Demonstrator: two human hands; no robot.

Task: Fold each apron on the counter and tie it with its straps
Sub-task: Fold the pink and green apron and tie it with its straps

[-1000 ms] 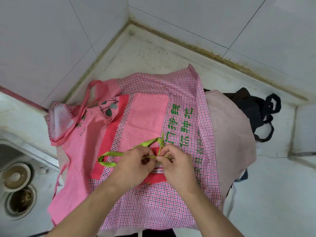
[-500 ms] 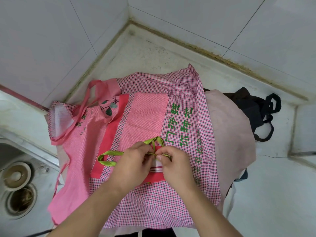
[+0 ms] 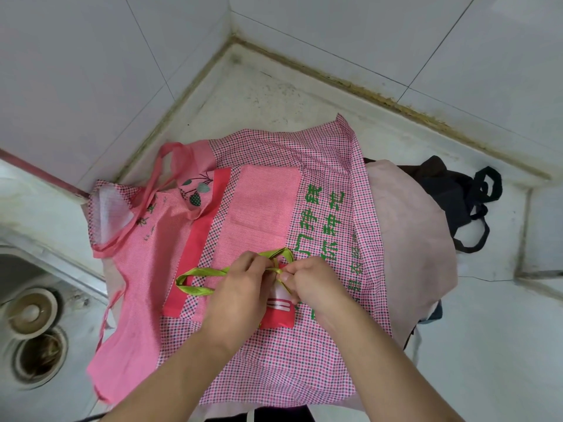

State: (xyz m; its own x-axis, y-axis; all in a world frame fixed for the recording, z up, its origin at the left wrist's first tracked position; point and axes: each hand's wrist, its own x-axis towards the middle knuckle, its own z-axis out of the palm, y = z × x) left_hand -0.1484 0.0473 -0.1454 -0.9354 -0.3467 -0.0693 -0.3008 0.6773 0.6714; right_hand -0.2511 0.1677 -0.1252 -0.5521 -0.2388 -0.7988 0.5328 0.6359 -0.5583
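Aprons in a spread heap cover the pale stone counter (image 3: 268,95), and on top lies the big pink checked apron with green lettering (image 3: 323,166), our landmark from here on. Off its right edge sits a dusty-pink cloth (image 3: 408,226), and beyond that a dark, black-strapped bundle (image 3: 451,190) that looks already tied, so judging by the loose pile, the job is early. To the landmark's left, a finer pink apron with a leaf print (image 3: 146,269) trails toward the steel sink (image 3: 33,324). Now the action: resting on the landmark's near half is a small red folded apron bundle (image 3: 278,312), with bright green ribbon straps (image 3: 198,278) looping out to its left. Left hand (image 3: 237,300) and right hand (image 3: 313,287) are drawn close together right over that bundle, fingertips of each pinched on the green ribbon where the strands cross. It reads as a knot being formed. To do this well: keep the bundle pressed flat so the folds don't spring, pull both ends evenly outward, and snug the crossing against the bundle's middle before letting go. That long slack loop on the left needs taking up, or the tie may sit loose.
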